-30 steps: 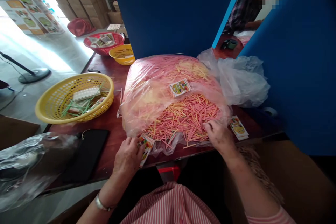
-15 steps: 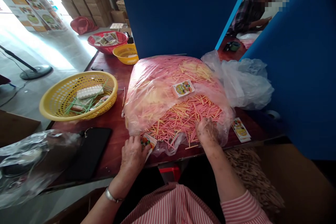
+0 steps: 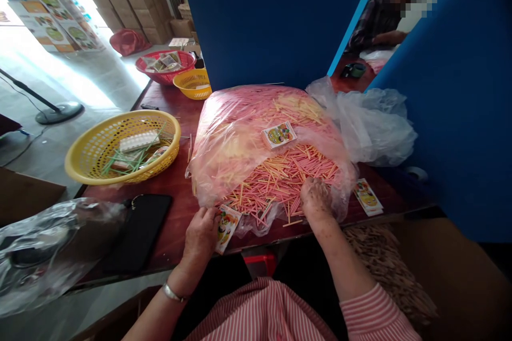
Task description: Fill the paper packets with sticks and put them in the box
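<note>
A big clear plastic bag [image 3: 240, 128] full of thin pink and yellow sticks [image 3: 280, 176] lies open toward me on the dark red table [image 3: 176, 213]. My left hand [image 3: 202, 237] holds a small printed packet [image 3: 226, 226] at the table's front edge. My right hand [image 3: 316, 200] rests on the loose sticks at the bag's mouth, fingers curled among them. Another printed packet [image 3: 279, 135] lies on top of the bag. A third packet [image 3: 368, 197] lies on the table to the right.
A yellow basket [image 3: 92, 162] with green sticks and a white box stands at left, a black phone [image 3: 138, 232] before it. A smaller yellow basket [image 3: 194, 83] and a red one [image 3: 164, 66] stand behind. Crumpled plastic [image 3: 376, 122] lies right; blue partitions [image 3: 272, 16] enclose the table. Another person sits beyond.
My right hand slid left from the bag's right edge onto the stick pile. My left hand shifted slightly right, still holding the packet.
</note>
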Action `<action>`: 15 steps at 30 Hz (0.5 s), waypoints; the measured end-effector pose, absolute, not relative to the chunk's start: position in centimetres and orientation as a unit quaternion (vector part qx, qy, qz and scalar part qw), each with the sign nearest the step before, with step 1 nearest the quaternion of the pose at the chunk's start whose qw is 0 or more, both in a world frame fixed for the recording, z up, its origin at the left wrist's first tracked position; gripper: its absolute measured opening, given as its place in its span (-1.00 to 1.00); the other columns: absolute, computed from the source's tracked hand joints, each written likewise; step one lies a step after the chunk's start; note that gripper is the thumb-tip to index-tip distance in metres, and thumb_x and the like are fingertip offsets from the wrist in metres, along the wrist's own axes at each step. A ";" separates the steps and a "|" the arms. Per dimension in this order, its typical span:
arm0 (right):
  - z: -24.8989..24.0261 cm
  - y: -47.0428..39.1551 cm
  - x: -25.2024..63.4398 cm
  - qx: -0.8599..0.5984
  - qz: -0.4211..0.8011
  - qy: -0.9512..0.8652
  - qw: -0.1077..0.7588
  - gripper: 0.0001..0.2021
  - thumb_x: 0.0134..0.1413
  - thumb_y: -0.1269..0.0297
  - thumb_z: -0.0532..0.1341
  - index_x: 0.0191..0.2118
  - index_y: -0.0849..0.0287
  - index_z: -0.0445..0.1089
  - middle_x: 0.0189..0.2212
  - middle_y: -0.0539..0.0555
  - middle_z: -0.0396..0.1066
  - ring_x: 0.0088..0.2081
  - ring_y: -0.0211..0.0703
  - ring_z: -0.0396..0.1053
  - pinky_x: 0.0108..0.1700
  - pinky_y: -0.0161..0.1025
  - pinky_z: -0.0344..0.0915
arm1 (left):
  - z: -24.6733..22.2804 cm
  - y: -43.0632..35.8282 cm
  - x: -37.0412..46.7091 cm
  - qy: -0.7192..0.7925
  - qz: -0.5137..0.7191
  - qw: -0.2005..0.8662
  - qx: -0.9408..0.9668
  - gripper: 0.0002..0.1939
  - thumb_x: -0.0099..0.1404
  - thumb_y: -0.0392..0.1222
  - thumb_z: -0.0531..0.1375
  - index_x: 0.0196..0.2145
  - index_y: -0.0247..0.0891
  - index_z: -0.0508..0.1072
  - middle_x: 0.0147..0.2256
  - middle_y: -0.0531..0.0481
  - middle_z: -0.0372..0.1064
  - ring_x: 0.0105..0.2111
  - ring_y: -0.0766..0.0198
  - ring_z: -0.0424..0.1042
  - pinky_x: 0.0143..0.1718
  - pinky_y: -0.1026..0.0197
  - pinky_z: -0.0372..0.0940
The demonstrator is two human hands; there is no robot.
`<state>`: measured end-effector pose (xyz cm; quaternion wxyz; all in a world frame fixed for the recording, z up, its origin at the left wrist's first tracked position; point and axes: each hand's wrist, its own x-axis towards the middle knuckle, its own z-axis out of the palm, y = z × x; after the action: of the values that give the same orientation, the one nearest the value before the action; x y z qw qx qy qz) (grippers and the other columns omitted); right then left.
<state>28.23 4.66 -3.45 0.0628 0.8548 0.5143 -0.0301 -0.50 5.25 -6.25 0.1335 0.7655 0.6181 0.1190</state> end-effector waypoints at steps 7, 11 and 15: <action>-3.1 4.5 29.0 0.844 -0.034 0.531 0.059 -0.68 0.08 0.59 -0.06 -0.15 0.45 0.38 -0.22 0.38 0.43 -0.14 0.07 0.40 -0.16 -0.16 0.26 | -4.5 4.4 -0.9 0.559 0.209 0.089 0.798 -0.74 0.33 -0.23 -0.05 -0.28 -0.22 0.44 -0.32 -0.10 0.41 -0.29 0.18 0.40 -0.25 0.22 0.27; -3.7 3.6 30.9 0.844 -0.085 0.528 -0.041 -0.74 0.10 0.47 -0.02 -0.19 0.35 0.38 -0.29 0.29 0.45 -0.22 0.00 0.42 -0.20 -0.20 0.25 | -3.0 4.3 -0.2 0.584 0.302 0.169 0.735 -0.80 0.31 -0.16 0.00 -0.25 -0.19 0.40 -0.34 -0.03 0.44 -0.36 0.25 0.43 -0.30 0.28 0.29; -5.1 3.1 33.1 0.827 -0.198 0.443 -0.284 -0.82 0.09 0.30 0.05 -0.29 0.22 0.35 -0.50 0.12 0.42 -0.38 -0.06 0.41 -0.27 -0.16 0.26 | -2.8 5.2 1.0 0.618 0.350 0.357 0.606 -0.71 0.21 -0.01 0.16 -0.18 -0.22 0.34 -0.34 0.01 0.46 -0.45 0.28 0.45 -0.42 0.30 0.32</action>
<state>33.07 3.09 -5.08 -0.2835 0.8273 0.4427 -0.1979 1.02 5.22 -2.81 0.3571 0.6063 0.6183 0.3502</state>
